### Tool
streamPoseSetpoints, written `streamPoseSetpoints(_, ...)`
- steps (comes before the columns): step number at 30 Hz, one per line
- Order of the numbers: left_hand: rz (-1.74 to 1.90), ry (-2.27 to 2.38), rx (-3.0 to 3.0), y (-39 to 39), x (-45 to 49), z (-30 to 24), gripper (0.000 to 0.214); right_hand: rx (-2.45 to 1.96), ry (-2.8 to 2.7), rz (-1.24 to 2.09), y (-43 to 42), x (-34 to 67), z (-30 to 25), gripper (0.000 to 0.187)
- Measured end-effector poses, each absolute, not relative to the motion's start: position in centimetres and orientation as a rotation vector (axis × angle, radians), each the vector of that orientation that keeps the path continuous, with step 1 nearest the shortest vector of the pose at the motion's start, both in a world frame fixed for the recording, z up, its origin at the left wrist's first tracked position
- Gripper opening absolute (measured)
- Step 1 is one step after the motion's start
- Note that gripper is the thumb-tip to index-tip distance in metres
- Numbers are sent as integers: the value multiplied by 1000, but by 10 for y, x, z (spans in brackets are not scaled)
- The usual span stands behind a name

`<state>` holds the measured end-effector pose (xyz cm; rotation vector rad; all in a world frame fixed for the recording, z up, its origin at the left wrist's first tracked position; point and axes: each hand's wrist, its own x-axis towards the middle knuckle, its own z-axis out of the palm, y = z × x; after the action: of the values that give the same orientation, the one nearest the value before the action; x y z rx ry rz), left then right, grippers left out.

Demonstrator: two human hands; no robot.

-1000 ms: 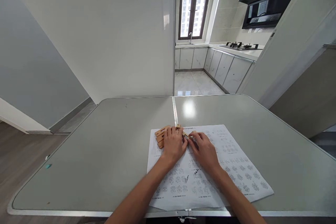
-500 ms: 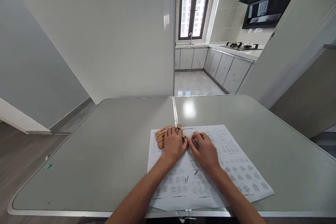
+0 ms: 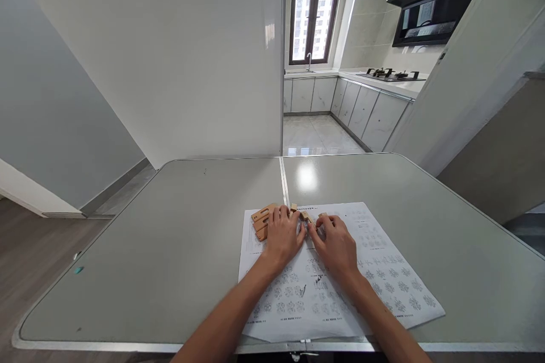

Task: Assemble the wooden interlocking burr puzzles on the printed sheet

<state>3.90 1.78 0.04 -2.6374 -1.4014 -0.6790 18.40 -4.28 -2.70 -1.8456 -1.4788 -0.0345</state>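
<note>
My left hand (image 3: 283,238) is closed, its fingers curled over wooden puzzle pieces near the top of a printed paper sheet (image 3: 344,323). Left of those fingers lie flat slotted wooden pieces (image 3: 260,235), fanned over one another. A short light wooden block (image 3: 293,207) stands at the fingertips. Between the hands, a light wooden puzzle piece (image 3: 305,216) slants toward my right hand (image 3: 338,247). That hand is closed too, thumb and fingers pinching wood, with another light block end (image 3: 322,215) showing beyond the knuckles. My fingers hide most of what they grip.
The sheet shows rows of small line drawings. It lies on a grey-green folding table (image 3: 140,261) with a metal seam (image 3: 284,178) and metal rim. A small teal bit (image 3: 79,269) lies near the left edge. Beyond the table are a white wall and a kitchen.
The wooden pieces between my hands have turned and moved slightly apart. My right hand has shifted a little to the right; my left hand has barely moved.
</note>
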Motion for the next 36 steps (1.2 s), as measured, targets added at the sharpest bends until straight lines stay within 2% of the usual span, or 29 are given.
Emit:
streamPoseSetpoints(16,-620,-1385,-2648,18,41,-1,13,-1819,-1548,95,-41,185,-34,29)
streamPoseSetpoints(31,-677,-1383,-2636,17,41,-1,17,-1664,-1601,144,-42,186,-29,28)
streamPoseSetpoints(36,-661,-1398,-2617,17,41,0,23,-1581,-1610,184,-41,185,-30,34)
